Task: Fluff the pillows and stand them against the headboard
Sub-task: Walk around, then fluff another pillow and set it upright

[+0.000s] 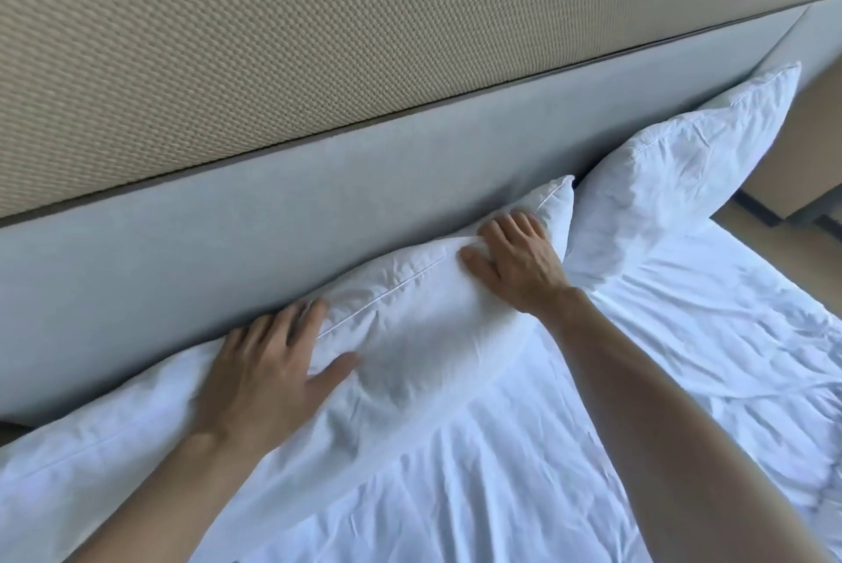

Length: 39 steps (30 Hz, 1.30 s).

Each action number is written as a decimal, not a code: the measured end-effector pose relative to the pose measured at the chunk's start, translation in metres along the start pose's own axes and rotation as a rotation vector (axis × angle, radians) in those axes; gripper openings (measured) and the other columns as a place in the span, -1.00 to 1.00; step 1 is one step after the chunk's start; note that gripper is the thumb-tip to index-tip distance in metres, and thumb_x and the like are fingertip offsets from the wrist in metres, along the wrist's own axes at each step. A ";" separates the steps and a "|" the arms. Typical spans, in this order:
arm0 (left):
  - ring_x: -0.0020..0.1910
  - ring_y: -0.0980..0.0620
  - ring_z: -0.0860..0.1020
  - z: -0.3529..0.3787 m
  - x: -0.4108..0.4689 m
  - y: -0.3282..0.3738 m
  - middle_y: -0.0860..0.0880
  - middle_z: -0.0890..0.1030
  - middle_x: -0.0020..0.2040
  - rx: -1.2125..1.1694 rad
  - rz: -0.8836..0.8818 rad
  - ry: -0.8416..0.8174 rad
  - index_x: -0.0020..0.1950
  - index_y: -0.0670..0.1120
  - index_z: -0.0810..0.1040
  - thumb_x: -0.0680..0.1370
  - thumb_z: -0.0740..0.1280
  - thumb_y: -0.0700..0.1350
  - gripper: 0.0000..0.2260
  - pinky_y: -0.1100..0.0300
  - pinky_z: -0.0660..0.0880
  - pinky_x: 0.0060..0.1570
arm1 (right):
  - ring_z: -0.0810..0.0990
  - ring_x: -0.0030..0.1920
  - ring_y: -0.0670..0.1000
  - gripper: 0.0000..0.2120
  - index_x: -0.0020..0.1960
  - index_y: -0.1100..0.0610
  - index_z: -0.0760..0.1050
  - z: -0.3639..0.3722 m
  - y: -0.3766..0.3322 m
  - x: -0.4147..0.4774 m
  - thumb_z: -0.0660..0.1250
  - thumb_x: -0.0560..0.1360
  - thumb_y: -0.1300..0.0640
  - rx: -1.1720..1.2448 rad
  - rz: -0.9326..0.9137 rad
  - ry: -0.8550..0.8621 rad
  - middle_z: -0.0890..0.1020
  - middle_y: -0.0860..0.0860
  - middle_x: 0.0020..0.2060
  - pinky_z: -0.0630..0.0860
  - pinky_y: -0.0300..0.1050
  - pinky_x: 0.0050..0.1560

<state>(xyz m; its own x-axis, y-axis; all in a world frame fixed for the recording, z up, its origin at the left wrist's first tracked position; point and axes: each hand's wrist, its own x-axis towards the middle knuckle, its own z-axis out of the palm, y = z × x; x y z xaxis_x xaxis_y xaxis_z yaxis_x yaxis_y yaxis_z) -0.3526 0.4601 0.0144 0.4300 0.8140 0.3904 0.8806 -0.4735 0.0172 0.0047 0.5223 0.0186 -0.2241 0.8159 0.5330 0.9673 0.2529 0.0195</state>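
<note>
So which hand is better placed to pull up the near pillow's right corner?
Probably the right hand: it rests on the near pillow just below that corner, while the left hand lies further left.

Both bare arms reached forward; left hand (pixel 269 362) lay flat, fingers spread; right hand (pixel 515 259) pressed palm-down, fingers curled.

A bedroom; padded grey headboard (pixel 319 179) beyond the hands; white pillows (pixel 674 170) and rumpled sheet (pixel 683 334) beside them.

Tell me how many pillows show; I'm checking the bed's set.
2: near pillow under both hands against the headboard; far pillow leaning at its right end. Others may be outside view.
</note>
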 end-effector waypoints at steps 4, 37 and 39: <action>-0.32 -0.20 0.57 0.001 -0.007 -0.004 -0.09 0.58 -0.25 0.037 0.059 0.045 0.07 -0.15 0.61 0.64 0.21 0.20 -0.57 -0.04 0.49 -0.34 | 0.51 -0.32 0.24 -0.58 -0.26 0.18 0.42 0.012 -0.004 0.003 0.20 0.67 -0.06 -0.122 -0.007 0.051 0.50 0.13 -0.38 0.42 0.09 -0.18; -0.61 -0.23 0.41 -0.095 -0.058 -0.098 -0.09 0.33 -0.54 0.112 -0.061 0.039 -0.31 -0.12 0.34 0.67 0.22 0.05 -0.59 0.05 0.33 -0.64 | 0.54 -0.22 0.34 -0.36 -0.23 0.26 0.38 -0.029 0.027 0.041 -0.05 0.67 -0.26 0.003 0.100 -0.057 0.52 0.29 -0.32 0.46 0.19 -0.08; -0.57 -0.24 0.42 -0.086 -0.056 -0.107 -0.11 0.32 -0.52 0.106 -0.102 0.043 -0.29 -0.11 0.32 0.68 0.22 0.07 -0.59 -0.07 0.37 -0.60 | 0.54 -0.25 0.33 -0.40 -0.24 0.25 0.39 -0.031 0.027 0.047 -0.01 0.68 -0.22 -0.032 0.097 -0.037 0.52 0.27 -0.33 0.47 0.17 -0.11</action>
<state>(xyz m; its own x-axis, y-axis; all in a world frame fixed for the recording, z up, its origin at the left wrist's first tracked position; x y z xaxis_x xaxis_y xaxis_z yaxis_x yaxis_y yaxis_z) -0.4882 0.4359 0.0700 0.3305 0.8400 0.4304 0.9363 -0.3492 -0.0376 0.0242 0.5511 0.0702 -0.1327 0.8547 0.5018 0.9878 0.1556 -0.0038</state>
